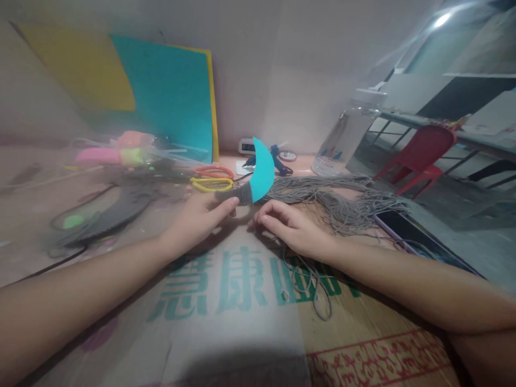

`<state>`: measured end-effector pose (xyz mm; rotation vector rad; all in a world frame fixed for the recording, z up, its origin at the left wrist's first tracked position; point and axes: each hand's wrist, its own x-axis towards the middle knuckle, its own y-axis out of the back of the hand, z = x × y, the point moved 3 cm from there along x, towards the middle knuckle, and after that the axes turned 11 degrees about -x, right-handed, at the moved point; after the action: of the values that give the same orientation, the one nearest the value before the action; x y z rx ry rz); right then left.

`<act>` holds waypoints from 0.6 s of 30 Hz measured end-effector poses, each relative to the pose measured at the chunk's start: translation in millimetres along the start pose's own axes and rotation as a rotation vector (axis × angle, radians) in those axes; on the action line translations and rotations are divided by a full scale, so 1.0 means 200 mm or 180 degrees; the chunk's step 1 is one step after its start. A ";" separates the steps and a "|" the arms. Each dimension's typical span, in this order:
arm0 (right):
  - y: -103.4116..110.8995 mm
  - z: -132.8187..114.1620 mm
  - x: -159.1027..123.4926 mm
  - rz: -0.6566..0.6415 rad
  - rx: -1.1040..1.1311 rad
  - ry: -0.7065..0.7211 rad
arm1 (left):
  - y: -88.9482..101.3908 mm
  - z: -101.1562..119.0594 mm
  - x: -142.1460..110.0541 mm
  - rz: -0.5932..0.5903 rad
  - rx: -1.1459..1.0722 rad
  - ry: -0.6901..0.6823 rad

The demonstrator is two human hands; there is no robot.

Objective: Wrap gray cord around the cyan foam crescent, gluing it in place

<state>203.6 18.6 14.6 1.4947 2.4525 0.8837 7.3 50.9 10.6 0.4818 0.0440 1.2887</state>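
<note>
My left hand (pixel 197 217) is closed around the lower end of a turquoise crescent (pixel 264 169), cut from a flat sheet. Grey cord is wound tightly over that lower end (pixel 243 194), while the upper part is bare and points up. Just to the right, my right hand (pixel 292 228) has its fingers curled in a pinch on the grey cord (pixel 324 301), which hangs in loose loops below it. Behind the right hand lies a large tangle of the same cord (pixel 346 204). The exact pinch point is partly hidden by the fingers.
Scissors with red (pixel 215 171) and yellow handles (pixel 212 185) lie behind my left hand. A dark blue glue gun (pixel 277 158), a small digital clock (pixel 246 145) and a clear bottle (pixel 336 140) stand near the wall. A phone (pixel 423 239) lies right. Turquoise sheets (pixel 173 97) lean left.
</note>
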 end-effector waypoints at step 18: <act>0.08 0.10 0.04 0.0724 0.0365 -0.0428 | -0.04 0.00 0.00 -0.0657 -0.0200 0.0004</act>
<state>220.4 38.1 8.7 1.8368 2.3051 0.6608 14.9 50.2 6.9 0.4115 0.0530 1.0847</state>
